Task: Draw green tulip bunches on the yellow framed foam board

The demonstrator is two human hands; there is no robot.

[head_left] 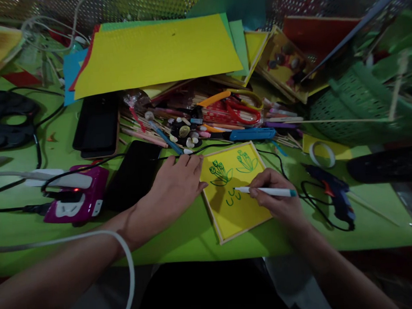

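Observation:
A small yellow card in a wooden frame lies on the green table cover, with green flower drawings near its top. My right hand is closed on a white marker with a green cap, its tip touching the card beside small green U-shaped marks. My left hand lies flat, fingers stretched out, pressing on the card's left edge and partly resting on a black phone.
Behind the card lies a pile of sticks, pebbles, red scissors and a blue cutter. Coloured paper sheets sit farther back. A glue gun, tape roll and green basket are right; a magenta power strip is left.

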